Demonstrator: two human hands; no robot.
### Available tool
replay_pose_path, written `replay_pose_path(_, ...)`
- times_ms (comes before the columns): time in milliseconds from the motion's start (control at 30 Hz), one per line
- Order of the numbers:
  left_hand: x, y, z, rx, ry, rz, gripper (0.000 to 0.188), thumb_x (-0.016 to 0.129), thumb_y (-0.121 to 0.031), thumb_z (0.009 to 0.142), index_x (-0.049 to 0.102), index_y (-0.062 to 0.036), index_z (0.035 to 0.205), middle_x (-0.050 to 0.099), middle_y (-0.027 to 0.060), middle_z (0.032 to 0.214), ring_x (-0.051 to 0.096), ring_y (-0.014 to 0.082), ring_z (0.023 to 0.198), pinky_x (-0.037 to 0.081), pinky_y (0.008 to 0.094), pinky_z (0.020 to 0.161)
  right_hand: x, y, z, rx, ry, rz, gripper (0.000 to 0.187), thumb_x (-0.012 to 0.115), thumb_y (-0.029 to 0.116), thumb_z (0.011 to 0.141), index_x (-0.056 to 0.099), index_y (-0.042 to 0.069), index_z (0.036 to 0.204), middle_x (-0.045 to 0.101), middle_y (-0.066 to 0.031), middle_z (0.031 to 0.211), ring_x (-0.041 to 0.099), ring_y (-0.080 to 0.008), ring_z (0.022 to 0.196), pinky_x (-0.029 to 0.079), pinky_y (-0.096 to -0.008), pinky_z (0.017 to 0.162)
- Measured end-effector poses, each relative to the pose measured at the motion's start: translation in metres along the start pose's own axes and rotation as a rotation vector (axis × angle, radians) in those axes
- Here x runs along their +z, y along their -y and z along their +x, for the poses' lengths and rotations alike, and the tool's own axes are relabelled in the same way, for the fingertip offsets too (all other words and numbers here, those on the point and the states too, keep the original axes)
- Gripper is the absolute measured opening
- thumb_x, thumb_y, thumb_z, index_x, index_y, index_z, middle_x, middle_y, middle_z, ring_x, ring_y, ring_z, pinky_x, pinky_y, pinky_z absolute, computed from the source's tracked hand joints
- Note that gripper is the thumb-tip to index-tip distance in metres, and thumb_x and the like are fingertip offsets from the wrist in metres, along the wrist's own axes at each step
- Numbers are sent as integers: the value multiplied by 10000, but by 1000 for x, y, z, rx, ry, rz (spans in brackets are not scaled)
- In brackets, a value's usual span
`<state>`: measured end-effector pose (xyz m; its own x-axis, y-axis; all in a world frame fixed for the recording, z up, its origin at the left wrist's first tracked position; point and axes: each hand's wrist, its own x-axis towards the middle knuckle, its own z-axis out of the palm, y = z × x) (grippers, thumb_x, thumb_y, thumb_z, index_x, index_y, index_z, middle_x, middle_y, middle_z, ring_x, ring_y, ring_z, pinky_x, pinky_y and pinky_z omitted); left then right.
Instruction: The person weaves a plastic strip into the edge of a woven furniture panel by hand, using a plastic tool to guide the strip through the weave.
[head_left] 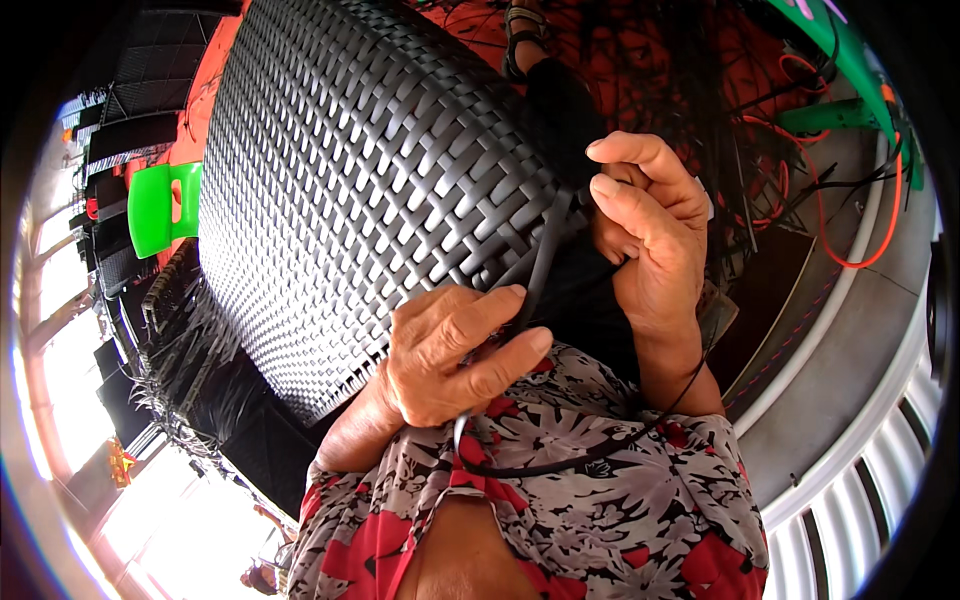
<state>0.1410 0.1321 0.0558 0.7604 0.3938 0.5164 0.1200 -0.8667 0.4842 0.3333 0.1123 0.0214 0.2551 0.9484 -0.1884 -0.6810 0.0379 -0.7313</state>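
Floral blouse (pixel 640 510) is filling the foreground. Above it, the left hand (pixel 450 355) is closing its thumb and forefinger around a black strip (pixel 543 262), whose tail is looping across the blouse. The right hand (pixel 655 225) is holding thumb and forefinger narrowly apart, other fingers curling inward, just beside the corner of the woven panel (pixel 370 160). The panel is lying ahead and to the left, its near edge passing by the left hand. A gap is separating the hands; grey floor (pixel 850 360) is extending beyond the right forearm.
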Motion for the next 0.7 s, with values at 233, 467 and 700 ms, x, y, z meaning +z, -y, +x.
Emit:
replay_pose_path(233, -6, -12, -2, -106, -92, 68, 354, 638, -1, 764, 637, -24, 1117, 598, 194, 988, 551, 120, 555, 441, 231, 386, 5, 2, -1, 16, -39, -68, 159, 583, 18, 836, 624, 14, 989, 444, 67, 622, 289, 5, 457, 222, -170, 421)
replay_pose_path(467, -19, -15, -9, -491, -373, -708, 192, 494, 28, 923, 615, 34, 1073, 658, 227, 942, 663, 199, 662, 540, 269, 530, -6, 0, -2, -39, 87, -62, 155, 678, 79, 843, 639, 12, 976, 561, 30, 673, 369, 8, 473, 251, -162, 418)
replay_pose_path(700, -25, -10, -26, -622, -250, -931, 257, 444, -4, 955, 571, 43, 1174, 616, 274, 1071, 671, 243, 797, 558, 284, 633, -5, 5, -6, -105, 102, -39, 112, 674, 61, 845, 657, -3, 935, 554, 18, 642, 413, -21, 499, 297, -177, 442)
